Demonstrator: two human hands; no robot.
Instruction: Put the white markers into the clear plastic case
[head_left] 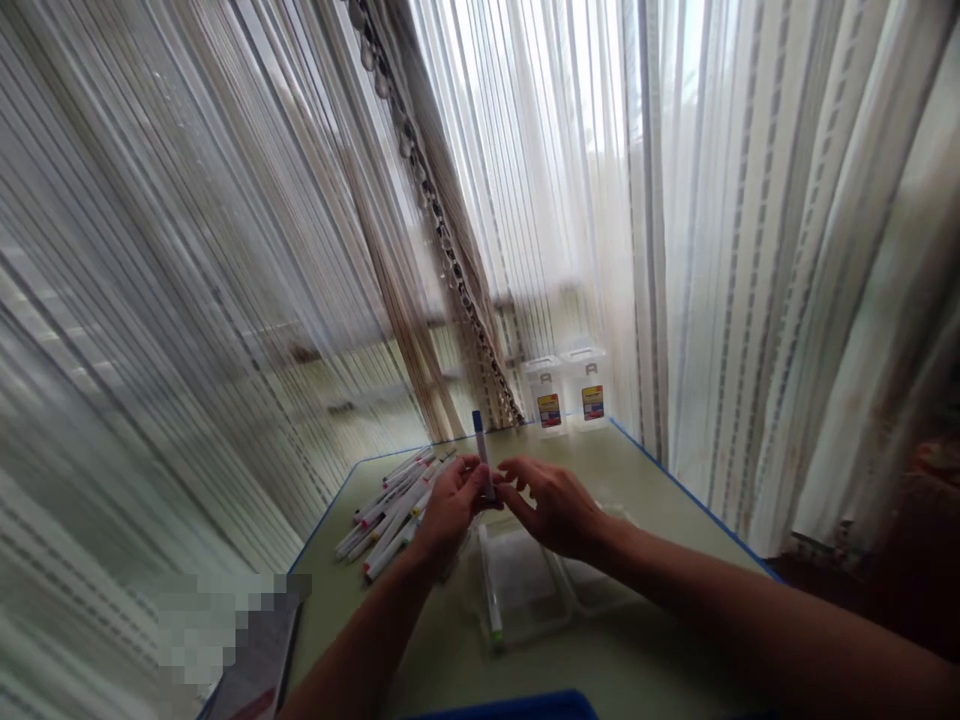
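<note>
My left hand (454,500) is closed around a white marker (484,462), which stands nearly upright with its blue end at the top. Close beside the marker's lower part is my right hand (555,503), its fingers apart and slightly bent; whether a fingertip touches the marker I cannot tell. Beneath both hands an open clear plastic case (525,625) lies on the table. Along its left side rests a white marker with a green end (492,590). To the left of my left hand is a loose pile of white markers (390,520) with variously coloured ends.
Two clear plastic cases with labels (550,408) (592,400) stand upright at the table's far edge. The pale green table (660,490) has a blue rim. Sheer striped curtains (540,200) hang behind it. A blue edge (510,706) shows at the bottom.
</note>
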